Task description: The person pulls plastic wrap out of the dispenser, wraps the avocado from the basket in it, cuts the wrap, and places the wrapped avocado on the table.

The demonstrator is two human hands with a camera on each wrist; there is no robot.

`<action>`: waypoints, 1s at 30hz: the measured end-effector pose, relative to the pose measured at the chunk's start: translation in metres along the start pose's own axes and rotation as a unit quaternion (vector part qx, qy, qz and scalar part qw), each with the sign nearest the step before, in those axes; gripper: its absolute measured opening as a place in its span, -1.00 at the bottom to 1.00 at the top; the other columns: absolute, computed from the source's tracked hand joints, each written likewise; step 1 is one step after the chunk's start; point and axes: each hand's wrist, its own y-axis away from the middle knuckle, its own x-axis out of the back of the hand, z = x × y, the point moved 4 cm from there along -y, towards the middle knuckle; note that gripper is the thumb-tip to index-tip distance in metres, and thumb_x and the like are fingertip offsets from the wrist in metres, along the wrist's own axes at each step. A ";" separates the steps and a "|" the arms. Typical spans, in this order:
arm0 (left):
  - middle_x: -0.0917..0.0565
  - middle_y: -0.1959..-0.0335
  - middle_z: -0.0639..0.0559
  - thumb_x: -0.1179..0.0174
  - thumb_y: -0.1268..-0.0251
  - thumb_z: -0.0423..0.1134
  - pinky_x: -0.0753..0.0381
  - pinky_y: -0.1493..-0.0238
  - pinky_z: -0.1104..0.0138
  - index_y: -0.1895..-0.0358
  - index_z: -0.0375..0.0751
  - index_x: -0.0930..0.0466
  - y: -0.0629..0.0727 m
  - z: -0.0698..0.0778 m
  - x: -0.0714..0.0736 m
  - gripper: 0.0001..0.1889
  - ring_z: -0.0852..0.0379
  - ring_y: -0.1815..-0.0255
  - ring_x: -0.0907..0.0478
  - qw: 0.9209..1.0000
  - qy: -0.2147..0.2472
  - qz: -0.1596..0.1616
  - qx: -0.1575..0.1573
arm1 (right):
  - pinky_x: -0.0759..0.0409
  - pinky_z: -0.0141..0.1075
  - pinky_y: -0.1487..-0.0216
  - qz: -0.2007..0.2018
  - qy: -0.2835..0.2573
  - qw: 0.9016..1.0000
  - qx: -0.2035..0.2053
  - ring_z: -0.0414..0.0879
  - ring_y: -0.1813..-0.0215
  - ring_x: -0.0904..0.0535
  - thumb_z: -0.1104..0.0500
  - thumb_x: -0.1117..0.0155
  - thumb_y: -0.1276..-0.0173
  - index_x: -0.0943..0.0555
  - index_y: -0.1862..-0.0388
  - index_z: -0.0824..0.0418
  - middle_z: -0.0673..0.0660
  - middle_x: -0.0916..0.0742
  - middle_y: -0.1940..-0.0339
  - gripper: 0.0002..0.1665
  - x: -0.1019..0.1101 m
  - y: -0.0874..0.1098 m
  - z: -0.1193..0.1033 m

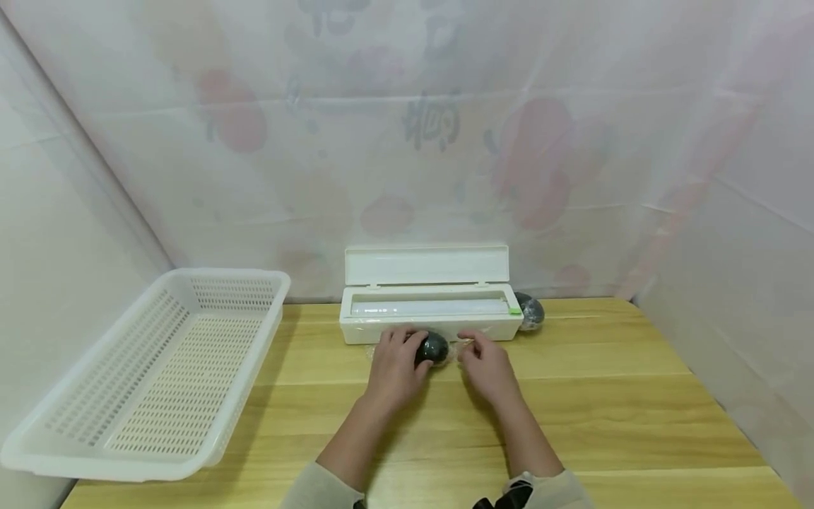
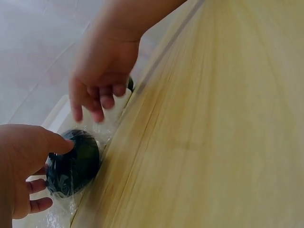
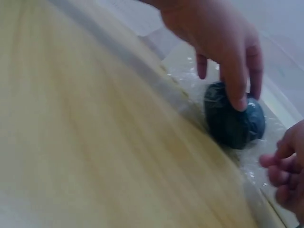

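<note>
A dark, glossy oval fruit (image 1: 435, 348), wrapped in clear cling film, lies on the table in front of the film box. My left hand (image 1: 396, 364) holds it from the left, with thumb and fingers curved round it. In the left wrist view, the thumb presses on top of the fruit (image 2: 76, 166). Loose cling film (image 3: 249, 166) spreads from both ends of the fruit. Just to the right, my right hand (image 1: 488, 367) has its loosely bent fingers at the film's end, apart from the fruit. The white film box (image 1: 432, 329) stands with its lid up, a film roll (image 1: 429, 307) inside.
Another dark wrapped oval fruit (image 1: 531, 311) sits by the box's right end. A white perforated basket (image 1: 219, 417) stands at the left of the wooden table (image 1: 610, 410). Close behind the box hangs a pale printed curtain (image 1: 439, 177).
</note>
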 end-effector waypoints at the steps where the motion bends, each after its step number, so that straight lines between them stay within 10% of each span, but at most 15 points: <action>1: -0.54 -0.19 0.00 -0.40 -0.18 -0.09 -0.45 -0.22 0.09 -0.19 -0.07 -0.60 0.000 0.000 0.000 -0.52 -0.06 -0.24 -0.38 1.000 0.001 -0.002 0.002 | -0.49 -0.24 0.30 0.023 -0.014 1.000 -0.003 -0.08 0.40 -0.50 0.23 -0.02 -0.41 -0.62 -0.13 0.08 0.09 -0.67 0.37 -0.62 0.004 0.000 0.000; 7: -0.52 -0.20 -0.04 -0.39 -0.19 -0.08 -0.45 -0.21 0.05 -0.19 -0.05 -0.58 -0.002 -0.003 0.000 -0.52 -0.08 -0.27 -0.36 1.000 0.010 -0.008 0.011 | -0.47 -0.34 0.36 0.170 -0.046 0.984 0.016 -0.06 0.36 -0.47 0.22 -0.14 -0.39 -0.68 0.03 0.15 0.13 -0.63 0.37 -0.75 0.032 -0.002 0.002; 12: -0.52 -0.19 -0.05 -0.40 -0.18 -0.10 -0.46 -0.18 0.04 -0.18 -0.06 -0.58 -0.004 -0.004 0.000 -0.53 -0.09 -0.25 -0.36 1.000 0.009 -0.004 0.012 | -0.50 -0.06 -0.09 0.216 0.017 0.972 0.088 0.14 -0.09 -0.46 0.11 -0.44 -0.25 -0.56 -0.17 0.30 0.26 -0.60 -0.06 -0.45 0.056 -0.011 0.004; 19: -0.52 -0.18 -0.04 -0.41 -0.17 -0.12 -0.47 -0.15 0.05 -0.17 -0.04 -0.58 -0.007 -0.005 0.001 -0.53 -0.08 -0.23 -0.37 1.000 0.006 0.003 0.007 | -0.06 0.29 -0.45 0.111 0.168 0.971 0.130 0.34 -0.54 -0.04 -0.21 -0.41 -0.21 -0.21 -0.51 0.33 0.35 -0.31 -0.50 0.08 0.079 -0.046 0.022; 30: -0.47 -0.22 -0.03 -0.39 -0.20 -0.09 -0.44 -0.20 0.04 -0.22 0.00 -0.54 -0.009 -0.003 -0.002 -0.51 -0.07 -0.27 -0.33 1.000 0.011 -0.019 0.017 | 0.23 0.30 -0.49 -0.016 0.261 0.953 0.154 0.26 -0.61 0.12 -0.39 -0.17 -0.31 -0.10 -0.58 0.21 0.27 -0.24 -0.56 0.09 0.088 -0.073 0.036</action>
